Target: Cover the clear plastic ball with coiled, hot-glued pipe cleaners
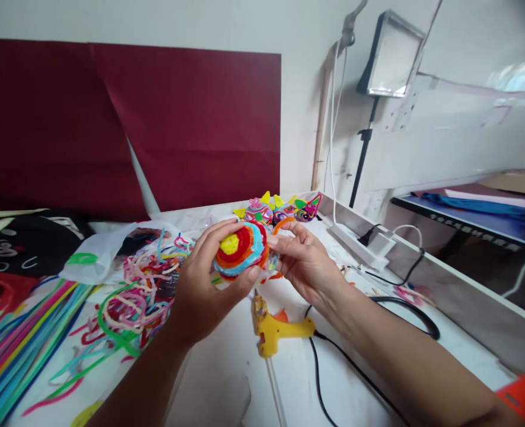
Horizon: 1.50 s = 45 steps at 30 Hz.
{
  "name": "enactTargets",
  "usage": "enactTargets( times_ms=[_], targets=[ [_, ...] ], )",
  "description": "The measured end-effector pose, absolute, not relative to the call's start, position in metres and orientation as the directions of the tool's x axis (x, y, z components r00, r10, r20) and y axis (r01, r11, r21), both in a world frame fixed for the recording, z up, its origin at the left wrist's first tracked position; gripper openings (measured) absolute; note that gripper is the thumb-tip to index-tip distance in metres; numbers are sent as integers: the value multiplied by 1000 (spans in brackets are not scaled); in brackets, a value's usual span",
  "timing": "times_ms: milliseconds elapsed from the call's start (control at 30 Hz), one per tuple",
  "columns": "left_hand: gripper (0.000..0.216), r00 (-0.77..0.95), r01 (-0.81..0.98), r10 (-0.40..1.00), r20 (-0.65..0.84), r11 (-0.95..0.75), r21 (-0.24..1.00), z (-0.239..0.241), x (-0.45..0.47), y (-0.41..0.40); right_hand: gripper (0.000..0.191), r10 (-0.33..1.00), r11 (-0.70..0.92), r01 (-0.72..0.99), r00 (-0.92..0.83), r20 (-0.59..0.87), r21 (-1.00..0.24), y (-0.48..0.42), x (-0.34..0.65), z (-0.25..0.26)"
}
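Note:
My left hand (202,284) is closed around a round coiled piece (239,249) made of pipe cleaners, with a yellow centre and red, orange and blue rings. It is held up above the white table (226,379). My right hand (304,261) pinches the right edge of the same piece, where an orange pipe cleaner end (283,222) curls out over the fingers. A yellow glue gun (273,329) lies on the table just below both hands, its black cord (333,362) running towards me.
Loose pipe cleaner scraps (133,296) and a bundle of straight ones (17,350) cover the left. Finished colourful pieces (280,210) sit at the back. A white power strip (355,243) with plugs lies right, beside a raised ledge (467,296). A white plastic bag (97,255) lies left.

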<state>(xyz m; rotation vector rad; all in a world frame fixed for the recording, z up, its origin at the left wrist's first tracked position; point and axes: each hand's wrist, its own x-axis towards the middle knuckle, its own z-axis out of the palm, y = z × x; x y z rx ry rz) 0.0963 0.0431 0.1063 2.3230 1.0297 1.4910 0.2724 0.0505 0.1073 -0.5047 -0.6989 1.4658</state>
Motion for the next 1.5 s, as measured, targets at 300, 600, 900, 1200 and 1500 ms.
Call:
enactTargets(
  times_ms=[300, 600, 900, 1200, 1500],
  targets=[
    [51, 175, 531, 633, 754, -706, 469, 103, 102, 37, 68, 986, 69, -705, -58, 155, -706, 44, 265, 103],
    [53, 177, 462, 650, 739, -718, 521, 96, 99, 44, 58, 983, 106, -705, -32, 181, -702, 46, 261, 93],
    [62, 204, 449, 729, 653, -663, 599, 97, 98, 42, 61, 981, 100, -700, -48, 186, -707, 42, 259, 96],
    [45, 169, 518, 761, 626, -609, 601, 99, 97, 40, 62, 978, 61, -672, -107, 178, -738, 40, 254, 91],
    [39, 145, 475, 742, 655, -633, 612, 97, 91, 45, 50, 935, 144, -463, -227, 274, -875, 50, 265, 92]
  ],
)
